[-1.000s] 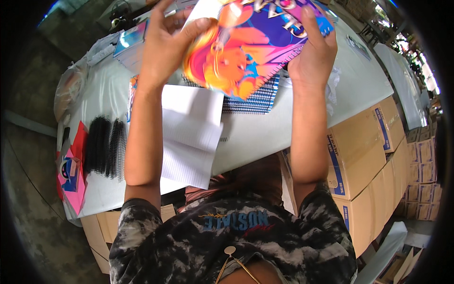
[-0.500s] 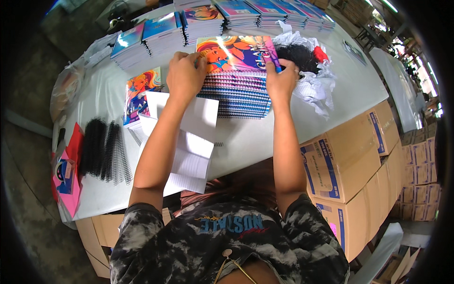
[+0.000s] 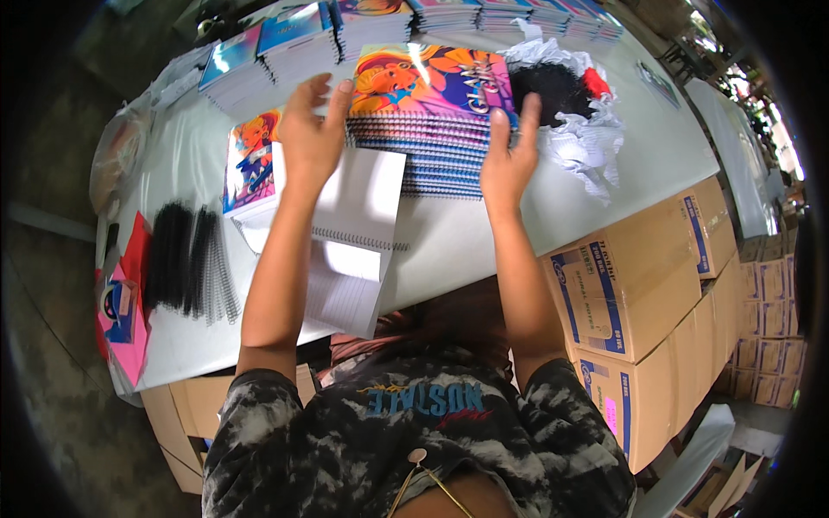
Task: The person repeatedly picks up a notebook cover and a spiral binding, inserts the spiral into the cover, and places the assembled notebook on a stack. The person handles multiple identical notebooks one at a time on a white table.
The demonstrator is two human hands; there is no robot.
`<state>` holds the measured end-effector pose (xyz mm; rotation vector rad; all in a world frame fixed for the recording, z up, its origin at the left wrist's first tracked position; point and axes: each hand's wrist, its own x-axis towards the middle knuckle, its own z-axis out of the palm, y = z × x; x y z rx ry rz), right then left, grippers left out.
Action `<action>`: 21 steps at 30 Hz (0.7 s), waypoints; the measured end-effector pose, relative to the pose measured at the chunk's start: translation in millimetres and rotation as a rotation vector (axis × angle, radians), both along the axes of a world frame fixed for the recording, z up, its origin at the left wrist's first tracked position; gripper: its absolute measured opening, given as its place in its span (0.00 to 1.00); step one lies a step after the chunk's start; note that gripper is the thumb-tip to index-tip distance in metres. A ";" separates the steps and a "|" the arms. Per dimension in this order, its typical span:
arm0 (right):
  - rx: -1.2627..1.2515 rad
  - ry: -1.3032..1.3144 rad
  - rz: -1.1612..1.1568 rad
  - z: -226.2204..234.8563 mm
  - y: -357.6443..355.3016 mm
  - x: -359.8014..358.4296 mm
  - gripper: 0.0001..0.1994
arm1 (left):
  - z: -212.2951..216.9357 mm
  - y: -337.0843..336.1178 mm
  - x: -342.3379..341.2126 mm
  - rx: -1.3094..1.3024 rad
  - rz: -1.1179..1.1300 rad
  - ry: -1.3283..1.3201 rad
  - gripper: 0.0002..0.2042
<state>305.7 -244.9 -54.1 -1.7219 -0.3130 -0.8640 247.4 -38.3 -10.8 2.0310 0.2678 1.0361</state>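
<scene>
A long white desk (image 3: 466, 242) runs from near left to far right, its smooth top glossy under daylight. Brown cardboard boxes (image 3: 639, 276) with blue printing are stacked beside it on the right, and grey concrete floor shows at the left.

Half a second ago both hands pressed flat on the top cover of the stack of spiral notebooks (image 3: 436, 142); now they have lifted off. The left hand (image 3: 313, 134) hovers with fingers spread wide just left of the stack, holding nothing. The right hand (image 3: 509, 155) is likewise open and empty, at the stack's near right corner. The stack itself sits mid-desk, unmoved, its top cover bright orange, pink and purple, wire coils banding its near edge.

Open white ruled sheets (image 3: 354, 233) lie near the person, partly over the desk edge. Black plastic binding coils (image 3: 186, 259) lie at the left, next to pink paper (image 3: 129, 345). Crumpled white plastic wrap (image 3: 579, 138) sits to the right, and more notebook piles (image 3: 285, 47) line the far edge.
</scene>
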 end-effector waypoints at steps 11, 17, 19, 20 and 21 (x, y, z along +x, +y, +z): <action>0.346 0.600 1.002 -60.7 26.9 -126.3 0.35 | -68.8 106.2 -173.6 -0.331 0.063 0.460 0.28; -0.643 0.267 0.727 -76.5 29.2 -136.6 0.19 | -94.8 89.4 -202.4 -0.776 -0.099 0.370 0.35; -0.757 0.286 0.442 -79.6 33.0 -144.1 0.23 | -87.7 86.7 -203.1 -0.713 -0.107 0.426 0.33; -0.814 0.364 0.453 -76.8 33.0 -144.7 0.24 | -85.5 87.7 -204.7 -0.550 -0.105 0.553 0.32; -0.870 0.442 0.463 -71.6 31.9 -145.2 0.24 | -83.7 89.0 -206.3 -0.384 -0.104 0.678 0.31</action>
